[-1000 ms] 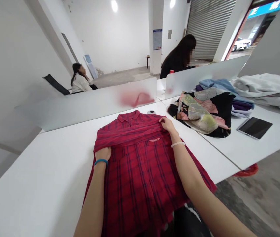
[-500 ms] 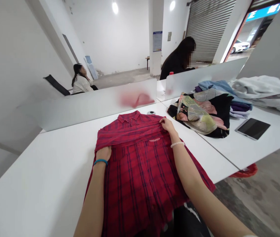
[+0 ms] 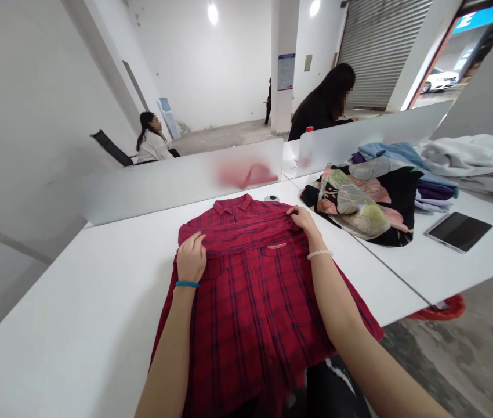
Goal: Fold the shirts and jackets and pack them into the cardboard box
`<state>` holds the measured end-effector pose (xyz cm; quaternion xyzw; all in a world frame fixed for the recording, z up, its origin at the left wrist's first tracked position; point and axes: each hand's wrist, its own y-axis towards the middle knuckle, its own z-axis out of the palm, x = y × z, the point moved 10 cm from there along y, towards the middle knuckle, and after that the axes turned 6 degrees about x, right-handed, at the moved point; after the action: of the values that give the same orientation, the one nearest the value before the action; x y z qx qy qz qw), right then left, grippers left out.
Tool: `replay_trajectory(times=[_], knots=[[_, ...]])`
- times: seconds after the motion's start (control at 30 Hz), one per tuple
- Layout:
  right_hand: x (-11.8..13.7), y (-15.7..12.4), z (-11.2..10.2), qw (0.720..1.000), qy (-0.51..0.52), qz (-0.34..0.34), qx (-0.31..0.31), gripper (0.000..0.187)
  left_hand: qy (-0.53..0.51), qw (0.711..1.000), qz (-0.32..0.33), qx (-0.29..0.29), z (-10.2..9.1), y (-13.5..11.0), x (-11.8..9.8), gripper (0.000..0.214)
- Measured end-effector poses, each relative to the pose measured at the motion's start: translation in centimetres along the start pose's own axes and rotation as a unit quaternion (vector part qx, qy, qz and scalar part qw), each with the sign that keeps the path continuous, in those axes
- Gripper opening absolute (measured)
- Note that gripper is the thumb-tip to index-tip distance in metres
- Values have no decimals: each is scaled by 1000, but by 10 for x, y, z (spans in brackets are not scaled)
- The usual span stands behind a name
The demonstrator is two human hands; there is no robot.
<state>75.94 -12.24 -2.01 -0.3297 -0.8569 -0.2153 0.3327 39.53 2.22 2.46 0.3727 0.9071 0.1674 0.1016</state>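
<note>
A red plaid shirt (image 3: 250, 290) lies flat on the white table (image 3: 76, 313), collar away from me, with a sleeve folded across its chest. My left hand (image 3: 191, 257), a blue band at its wrist, rests flat on the left end of the folded sleeve with its fingers stretched out. My right hand (image 3: 303, 220), a white bead bracelet at its wrist, pinches the sleeve's right end near the shoulder. The shirt's hem hangs over the table's near edge.
A heap of clothes (image 3: 359, 200) and a dark tablet (image 3: 459, 231) lie on the adjoining table at right, with pale bedding (image 3: 472, 157) behind. Frosted dividers (image 3: 177, 180) line the far edge. Two people sit beyond them. A red basket (image 3: 442, 309) sits on the floor.
My left hand moved up along the sleeve and went from a closed fist to lying flat with fingers out. My right hand kept its place. The view shifted slightly.
</note>
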Motion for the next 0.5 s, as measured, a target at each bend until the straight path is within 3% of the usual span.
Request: replay_trajectory(times=[0.13, 0.23, 0.3, 0.4, 0.5], knots=[[4, -9, -17, 997, -32, 34, -63, 33, 26, 991, -37, 125, 46, 1, 10, 54], [37, -15, -19, 991, -90, 0, -102, 34, 42, 984, -48, 164, 58, 0, 12, 54], [70, -18, 0, 987, -124, -61, -79, 33, 52, 989, -46, 133, 53, 5, 4, 52], [107, -27, 46, 974, -171, -146, -14, 35, 47, 995, -11, 82, 49, 19, -21, 52], [104, -31, 89, 961, -226, -137, 78, 48, 19, 994, -15, 107, 63, 34, -27, 56]])
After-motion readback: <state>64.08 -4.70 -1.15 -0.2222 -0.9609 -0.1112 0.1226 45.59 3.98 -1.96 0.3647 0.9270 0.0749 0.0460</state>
